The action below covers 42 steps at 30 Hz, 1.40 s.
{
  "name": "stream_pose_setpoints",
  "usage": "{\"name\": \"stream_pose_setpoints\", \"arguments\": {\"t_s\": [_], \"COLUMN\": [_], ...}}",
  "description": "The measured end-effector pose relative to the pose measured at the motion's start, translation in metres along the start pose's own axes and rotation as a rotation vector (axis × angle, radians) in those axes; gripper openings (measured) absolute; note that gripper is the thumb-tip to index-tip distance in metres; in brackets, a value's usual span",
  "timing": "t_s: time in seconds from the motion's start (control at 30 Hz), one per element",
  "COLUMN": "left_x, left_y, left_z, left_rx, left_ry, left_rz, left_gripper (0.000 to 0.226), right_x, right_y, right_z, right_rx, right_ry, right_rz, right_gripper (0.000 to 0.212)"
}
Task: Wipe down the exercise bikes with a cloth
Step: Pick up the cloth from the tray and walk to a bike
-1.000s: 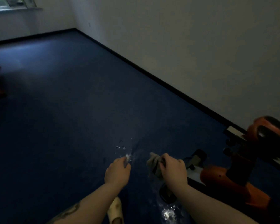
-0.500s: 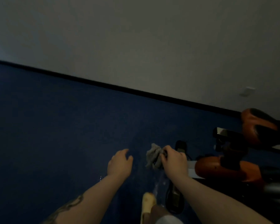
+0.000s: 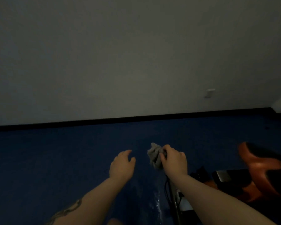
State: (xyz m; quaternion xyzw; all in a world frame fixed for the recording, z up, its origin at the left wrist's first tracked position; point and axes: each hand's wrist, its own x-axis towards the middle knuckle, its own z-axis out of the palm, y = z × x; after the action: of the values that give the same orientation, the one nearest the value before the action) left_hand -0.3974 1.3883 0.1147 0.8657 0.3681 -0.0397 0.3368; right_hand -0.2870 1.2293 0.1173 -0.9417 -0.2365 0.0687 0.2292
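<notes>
My right hand [image 3: 174,160] is closed around a crumpled grey cloth [image 3: 155,155], held in the air above the blue floor. To its left my left hand [image 3: 122,164] is empty, palm down, fingers loosely apart. An orange and black exercise bike [image 3: 259,172] fills the lower right; only part of its body shows, and my right forearm hides some of it. Neither hand nor the cloth touches the bike.
A dark blue carpet floor [image 3: 55,159] runs to a black skirting board [image 3: 136,119] under a plain pale wall with a small white socket plate [image 3: 209,93]. Shiny wet specks [image 3: 157,205] lie on the floor between my arms. The room is dim.
The view has swung right and now faces the wall; the bike has slid toward the right edge. My left hand has spread slightly. My right hand keeps hold of the cloth.
</notes>
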Motion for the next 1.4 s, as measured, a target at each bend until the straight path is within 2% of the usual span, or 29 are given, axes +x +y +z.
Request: {"name": "stream_pose_setpoints", "arguments": {"t_s": [0.17, 0.47, 0.73, 1.23, 1.4], "left_x": [0.111, 0.286, 0.350, 0.420, 0.438], "left_y": [0.032, 0.131, 0.258, 0.497, 0.589], "left_z": [-0.026, -0.038, 0.038, 0.162, 0.206], "left_rx": [0.051, 0.155, 0.192, 0.269, 0.342], "left_ry": [-0.078, -0.285, -0.495, -0.759, -0.873], "left_rz": [0.136, 0.447, 0.720, 1.028, 1.212], "left_gripper": [0.049, 0.049, 0.048, 0.047, 0.047], "right_x": [0.083, 0.189, 0.249, 0.344, 0.363], "right_y": [-0.008, 0.007, 0.073, 0.232, 0.279], "right_z": [0.003, -0.018, -0.057, -0.157, -0.188], "right_rx": [-0.008, 0.030, 0.070, 0.064, 0.131], "right_ry": [0.101, 0.320, 0.440, 0.703, 0.910], "right_rz": [0.129, 0.508, 0.781, 1.175, 1.368], "right_gripper": [0.007, 0.009, 0.010, 0.011, 0.010]}}
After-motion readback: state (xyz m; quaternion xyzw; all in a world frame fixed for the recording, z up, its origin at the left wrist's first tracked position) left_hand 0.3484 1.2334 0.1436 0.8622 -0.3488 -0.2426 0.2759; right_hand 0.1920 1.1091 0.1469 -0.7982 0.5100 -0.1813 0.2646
